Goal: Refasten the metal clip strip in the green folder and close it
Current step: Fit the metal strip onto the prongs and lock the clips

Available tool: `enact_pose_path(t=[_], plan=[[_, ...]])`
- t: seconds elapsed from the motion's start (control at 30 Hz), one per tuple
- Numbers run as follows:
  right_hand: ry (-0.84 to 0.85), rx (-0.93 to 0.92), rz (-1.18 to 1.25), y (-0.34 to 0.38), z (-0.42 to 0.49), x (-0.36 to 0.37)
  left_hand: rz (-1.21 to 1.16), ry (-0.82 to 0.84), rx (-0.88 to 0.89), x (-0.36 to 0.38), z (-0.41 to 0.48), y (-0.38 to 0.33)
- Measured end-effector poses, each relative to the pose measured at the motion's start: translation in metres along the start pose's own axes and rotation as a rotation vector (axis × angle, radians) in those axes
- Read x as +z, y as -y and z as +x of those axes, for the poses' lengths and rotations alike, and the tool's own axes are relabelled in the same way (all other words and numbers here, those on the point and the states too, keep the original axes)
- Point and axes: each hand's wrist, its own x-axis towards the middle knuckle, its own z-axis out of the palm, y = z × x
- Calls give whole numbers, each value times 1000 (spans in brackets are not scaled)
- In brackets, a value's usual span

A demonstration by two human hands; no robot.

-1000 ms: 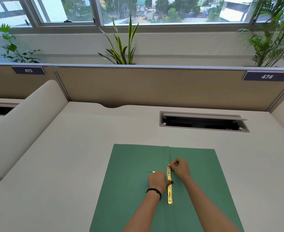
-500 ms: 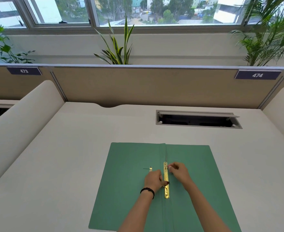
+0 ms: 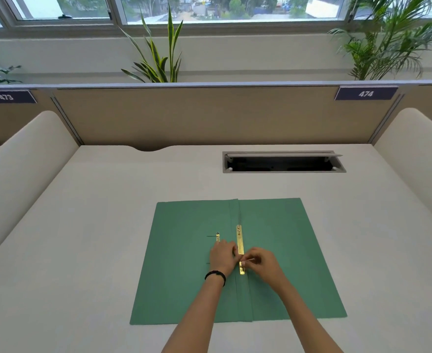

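Observation:
The green folder (image 3: 281, 250) lies open and flat on the desk in front of me. A gold metal clip strip (image 3: 240, 244) runs along its centre fold. My left hand (image 3: 222, 254) presses on the strip's left side near its middle, partly covering a smaller gold piece (image 3: 217, 237) on the left flap. My right hand (image 3: 262, 263) pinches a thin prong at the strip's near end. Whether the strip's far end is locked down, I cannot tell.
The white desk (image 3: 108, 225) has an open cable slot (image 3: 283, 163) behind the folder at the right. Padded dividers (image 3: 24, 164) flank both sides, a beige partition (image 3: 210, 115) closes the back, and plants stand beyond it.
My right hand has moved from the strip's far end down to its near end. The left hand stays on the strip's middle. The camera has tilted, so the folder sits higher in view.

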Motion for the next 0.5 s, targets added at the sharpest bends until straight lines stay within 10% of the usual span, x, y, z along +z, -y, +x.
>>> enact_pose_path(t=[0.5], plan=[[-167, 50, 158, -11, -32, 16, -19, 105, 17, -1, -2, 5]])
